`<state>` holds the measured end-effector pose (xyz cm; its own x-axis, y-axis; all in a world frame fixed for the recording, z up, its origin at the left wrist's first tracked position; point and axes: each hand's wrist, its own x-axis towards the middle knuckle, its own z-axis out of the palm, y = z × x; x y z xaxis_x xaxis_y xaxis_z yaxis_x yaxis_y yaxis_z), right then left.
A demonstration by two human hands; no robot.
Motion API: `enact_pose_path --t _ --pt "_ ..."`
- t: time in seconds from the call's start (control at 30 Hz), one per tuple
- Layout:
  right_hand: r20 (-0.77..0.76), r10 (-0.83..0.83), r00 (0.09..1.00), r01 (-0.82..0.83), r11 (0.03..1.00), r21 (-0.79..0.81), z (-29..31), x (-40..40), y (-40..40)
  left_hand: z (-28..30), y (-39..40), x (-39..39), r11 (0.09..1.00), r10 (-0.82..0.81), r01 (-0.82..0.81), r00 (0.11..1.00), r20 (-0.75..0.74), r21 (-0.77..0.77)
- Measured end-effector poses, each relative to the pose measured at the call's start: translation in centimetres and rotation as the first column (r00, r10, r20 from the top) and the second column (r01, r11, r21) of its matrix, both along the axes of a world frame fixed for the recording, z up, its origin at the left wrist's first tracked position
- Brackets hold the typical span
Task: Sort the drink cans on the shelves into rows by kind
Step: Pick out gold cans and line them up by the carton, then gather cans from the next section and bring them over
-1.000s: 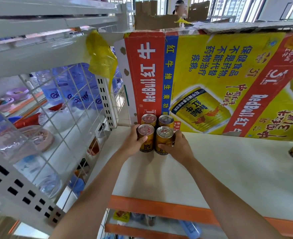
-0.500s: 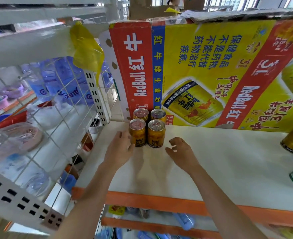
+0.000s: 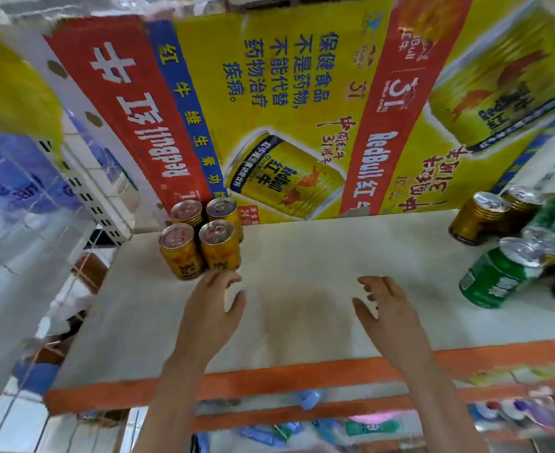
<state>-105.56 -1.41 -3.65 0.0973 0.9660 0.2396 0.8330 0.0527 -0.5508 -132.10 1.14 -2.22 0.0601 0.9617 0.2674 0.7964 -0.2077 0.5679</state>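
Note:
Several gold Red Bull cans (image 3: 201,237) stand in a tight two-by-two block at the back left of the white shelf (image 3: 302,256). My left hand (image 3: 212,317) hovers just in front of them, fingers relaxed and holding nothing. My right hand (image 3: 387,310) hangs over the middle of the shelf, fingers loosely curled and empty. At the right edge stand more gold cans (image 3: 478,217) mixed with green cans (image 3: 498,276), partly cut off by the frame.
A large yellow and red Red Bull carton (image 3: 302,109) forms the back wall behind the shelf. A white wire rack (image 3: 83,178) with blue water bottles stands to the left. An orange shelf lip (image 3: 269,380) runs along the front, with goods on the shelf below.
Both hands have let go of the front two gold cans and drawn back towards me. My right hand has moved right, and the view has swung right to show the mixed cans.

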Motion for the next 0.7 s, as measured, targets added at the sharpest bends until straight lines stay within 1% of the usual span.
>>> enact_pose_path --t 0.07,0.13,0.2,0.27,0.43,0.6,0.7 --pt "0.027 -0.055 0.998 0.055 0.999 0.001 0.2 2.2 -1.0 0.1 0.8 2.7 0.999 -0.046 0.046 0.999 -0.014 0.02" --pt "0.046 -0.09 0.995 0.09 0.996 -0.005 0.4 4.7 -2.1 0.0 1.7 5.5 0.988 -0.151 0.153 0.987 -0.062 0.027" --pt "0.084 -0.147 0.986 0.149 0.989 -0.018 0.3 7.3 -3.2 -0.1 2.4 8.4 0.968 -0.252 0.251 0.962 -0.104 -0.018" --pt "0.109 -0.206 0.973 0.214 0.974 -0.07 0.4 9.5 -3.9 -0.1 2.9 11.2 0.943 -0.332 0.327 0.936 -0.117 -0.062" --pt "0.064 -0.378 0.923 0.384 0.906 -0.179 0.9 13.7 -6.0 -0.2 3.9 17.4 0.879 -0.477 0.466 0.868 -0.138 -0.104" --pt "0.011 -0.465 0.885 0.457 0.864 -0.21 0.7 17.8 -7.4 -0.1 4.5 22.3 0.833 -0.553 0.536 0.817 -0.162 -0.136" --pt "-0.023 -0.503 0.864 0.492 0.853 -0.174 0.7 20.1 -7.5 0.3 5.1 25.1 0.808 -0.589 0.568 0.784 -0.196 -0.155"
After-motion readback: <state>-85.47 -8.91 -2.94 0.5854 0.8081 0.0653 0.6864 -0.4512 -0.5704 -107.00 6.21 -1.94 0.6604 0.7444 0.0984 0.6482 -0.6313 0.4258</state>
